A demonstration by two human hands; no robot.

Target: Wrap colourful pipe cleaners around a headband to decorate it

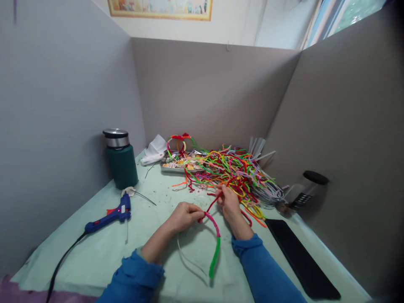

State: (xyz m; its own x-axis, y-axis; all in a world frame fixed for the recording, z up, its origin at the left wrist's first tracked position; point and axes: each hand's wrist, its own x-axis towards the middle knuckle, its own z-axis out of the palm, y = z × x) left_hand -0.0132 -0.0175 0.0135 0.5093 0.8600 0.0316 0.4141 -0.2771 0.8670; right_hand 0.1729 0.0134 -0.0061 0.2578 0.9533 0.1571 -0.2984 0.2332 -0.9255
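Note:
A curved strip wrapped in pink and green fuzzy stem (215, 251) hangs down between my hands over the pale green tablecloth. My left hand (186, 216) pinches its upper end, where red stem joins the pink part. From that point a red fuzzy stem (213, 202) runs up to the right, and my right hand (229, 203) pinches its far end between thumb and fingers. Below my left hand a thin pale wire loop (191, 261) curves near the tablecloth and reaches toward the green end.
A blue glue gun (109, 218) and a dark green bottle (121, 162) stand left. Behind are a metal tray (176, 170) of small pieces and a heap of colored stems (233, 168). A black flat object (299, 256) and clear jar (307, 190) are right.

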